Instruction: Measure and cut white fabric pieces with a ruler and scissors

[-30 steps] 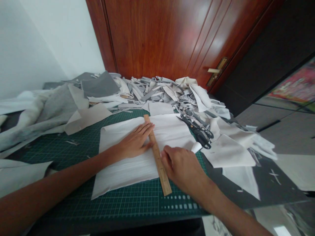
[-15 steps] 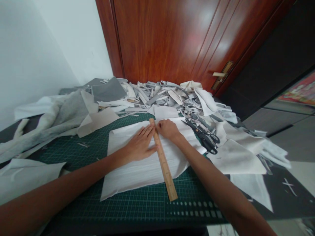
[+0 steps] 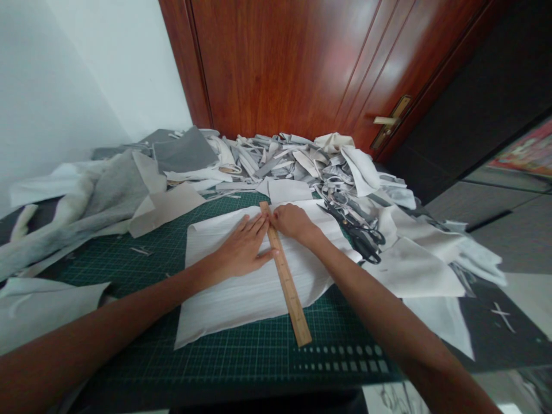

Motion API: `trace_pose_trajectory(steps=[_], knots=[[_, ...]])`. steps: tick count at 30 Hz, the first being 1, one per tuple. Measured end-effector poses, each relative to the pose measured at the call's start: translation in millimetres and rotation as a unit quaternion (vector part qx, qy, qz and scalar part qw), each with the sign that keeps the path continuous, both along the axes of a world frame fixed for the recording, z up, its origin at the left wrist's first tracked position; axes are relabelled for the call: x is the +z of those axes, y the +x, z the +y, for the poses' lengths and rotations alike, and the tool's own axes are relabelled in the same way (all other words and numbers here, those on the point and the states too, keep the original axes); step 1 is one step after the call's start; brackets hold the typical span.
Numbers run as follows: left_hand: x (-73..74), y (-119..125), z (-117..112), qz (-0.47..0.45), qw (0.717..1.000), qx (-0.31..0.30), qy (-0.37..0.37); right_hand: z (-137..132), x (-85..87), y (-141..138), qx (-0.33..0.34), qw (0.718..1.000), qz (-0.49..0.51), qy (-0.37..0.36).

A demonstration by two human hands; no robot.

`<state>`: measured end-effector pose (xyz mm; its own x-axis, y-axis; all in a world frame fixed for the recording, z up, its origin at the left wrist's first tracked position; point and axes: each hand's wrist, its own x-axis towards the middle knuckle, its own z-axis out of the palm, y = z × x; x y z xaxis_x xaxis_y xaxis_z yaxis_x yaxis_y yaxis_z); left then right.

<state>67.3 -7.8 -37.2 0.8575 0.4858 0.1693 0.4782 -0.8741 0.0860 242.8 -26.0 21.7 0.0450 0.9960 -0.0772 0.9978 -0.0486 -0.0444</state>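
A piece of white fabric (image 3: 233, 299) lies flat on the green cutting mat (image 3: 241, 356). Across it, slanting from far to near, rests a wooden ruler (image 3: 290, 287). My left hand (image 3: 245, 244) is spread on the fabric, its fingertips and thumb pressing the ruler's left side. At the ruler's far end my right hand (image 3: 293, 221) is closed, fingers pinched together against the right edge. Whatever it holds is too small or hidden to make out. Black scissors (image 3: 360, 236) lie right of the fabric.
Heaps of grey and white fabric scraps (image 3: 284, 164) line the back, against a wooden door (image 3: 284, 69). More cloth pieces (image 3: 409, 264) lie at the right, and a thick grey-white fabric (image 3: 103, 201) is bunched at the left. A cream piece (image 3: 168, 207) overlaps the mat.
The view has shifted slightly. Both hands stay at the ruler's far end with almost no movement; the ruler and the fabric lie as before.
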Motion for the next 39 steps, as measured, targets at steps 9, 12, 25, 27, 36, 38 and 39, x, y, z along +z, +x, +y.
trace_pose_trajectory(steps=[9,12,25,27,36,38,39], knots=[[2.8,0,0,0.018,1.0,0.003,0.014,-54,-0.7,-2,0.017,1.0,0.011,-0.017],[3.7,0,-1,0.02,1.0,0.004,0.014,-74,-4.0,-1,0.019,0.999,0.017,-0.021],[2.2,-1,2,-0.036,0.999,-0.006,0.005,-117,18.9,-2,-0.006,1.0,0.019,-0.017],[4.0,-1,7,-0.055,0.998,-0.017,0.0,-96,19.8,2,-0.003,0.999,0.028,0.023],[3.4,-1,15,-0.091,0.996,-0.016,-0.019,17,1.1,6,-0.042,0.998,0.022,0.033],[0.9,-2,14,-0.085,0.996,-0.004,-0.018,27,-3.5,5,-0.04,0.999,0.019,0.025],[-0.2,-2,14,-0.081,0.997,0.0,-0.018,31,-5.1,5,-0.037,0.999,0.018,0.02]])
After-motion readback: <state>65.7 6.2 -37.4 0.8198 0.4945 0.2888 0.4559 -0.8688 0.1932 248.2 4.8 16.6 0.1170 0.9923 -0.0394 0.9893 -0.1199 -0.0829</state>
